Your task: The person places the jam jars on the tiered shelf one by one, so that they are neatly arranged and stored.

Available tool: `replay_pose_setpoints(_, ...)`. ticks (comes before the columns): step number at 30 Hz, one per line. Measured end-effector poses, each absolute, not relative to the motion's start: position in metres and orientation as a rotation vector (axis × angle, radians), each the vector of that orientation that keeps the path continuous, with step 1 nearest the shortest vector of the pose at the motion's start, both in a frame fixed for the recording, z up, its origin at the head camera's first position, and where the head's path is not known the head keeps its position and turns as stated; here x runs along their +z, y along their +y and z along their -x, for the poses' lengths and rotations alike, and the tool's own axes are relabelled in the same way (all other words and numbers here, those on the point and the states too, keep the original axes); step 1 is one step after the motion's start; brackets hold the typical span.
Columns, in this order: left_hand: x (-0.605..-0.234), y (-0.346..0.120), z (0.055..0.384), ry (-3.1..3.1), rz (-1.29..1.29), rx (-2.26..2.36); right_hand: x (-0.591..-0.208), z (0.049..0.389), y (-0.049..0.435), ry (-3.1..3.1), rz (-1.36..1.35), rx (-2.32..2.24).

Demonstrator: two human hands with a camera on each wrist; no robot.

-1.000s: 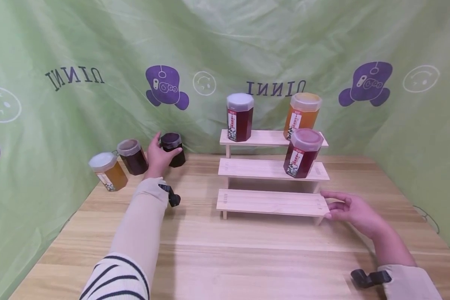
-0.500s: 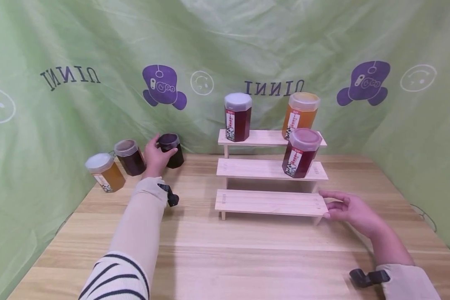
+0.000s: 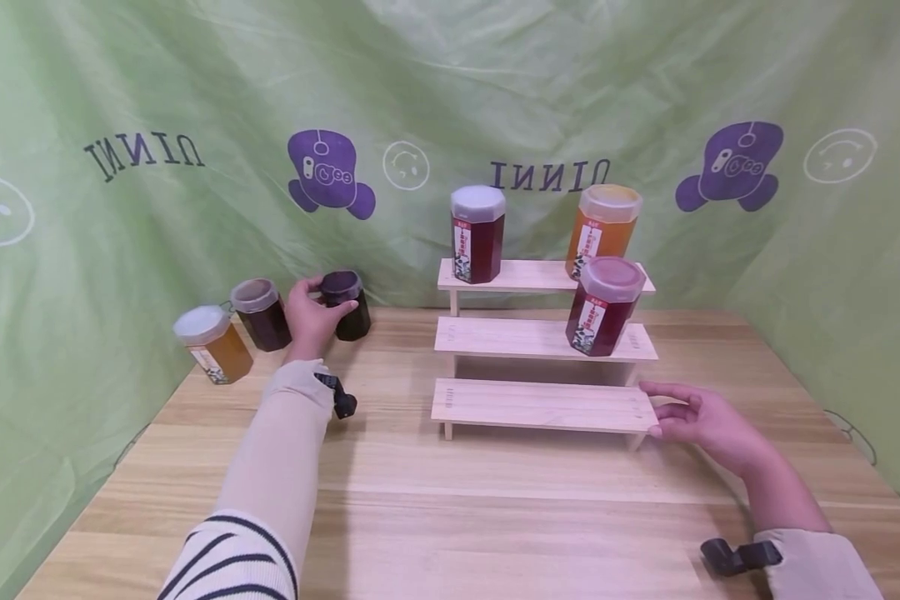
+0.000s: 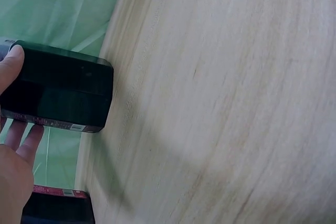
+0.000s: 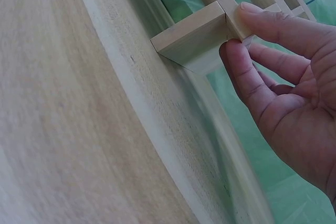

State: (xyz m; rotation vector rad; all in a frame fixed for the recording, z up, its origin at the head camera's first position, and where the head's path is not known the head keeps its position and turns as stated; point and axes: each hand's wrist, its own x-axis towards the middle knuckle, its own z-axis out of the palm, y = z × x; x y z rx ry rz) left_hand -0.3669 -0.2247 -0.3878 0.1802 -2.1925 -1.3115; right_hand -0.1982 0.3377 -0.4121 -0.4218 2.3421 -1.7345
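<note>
At the back left my left hand (image 3: 315, 317) holds a dark hexagonal jar (image 3: 354, 318) with a dark lid. In the left wrist view that jar (image 4: 60, 87) lies between the thumb and the fingers; I cannot tell whether its base touches the table. My right hand (image 3: 708, 425) pinches the right end of the lowest tier of a three-tier wooden stand (image 3: 540, 406). In the right wrist view, thumb and index finger meet on the board's corner (image 5: 233, 17).
Left of the held jar stand a dark red jar (image 3: 264, 321) and an amber jar (image 3: 225, 354). The top tier bears a red jar (image 3: 487, 246) and an orange jar (image 3: 613, 237); another red jar (image 3: 607, 321) stands on the middle tier. Green cloth (image 3: 435, 83) hangs behind.
My left hand has come slightly nearer, with the dark jar tipped or shifted a little toward me. The right hand stays at the stand.
</note>
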Motion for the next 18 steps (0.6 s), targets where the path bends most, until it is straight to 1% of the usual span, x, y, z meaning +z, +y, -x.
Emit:
replay_pose_setpoints(11, -0.388, -0.219, 0.359, -2.168, -0.147, -1.467, -0.41, 0.198, 0.338, 2.358, 0.421, -1.719)
replay_pose_setpoints(18, -0.397, -0.221, 0.353, -2.169, -0.171, -1.506, -0.407, 0.196, 0.337, 2.376, 0.421, -1.686)
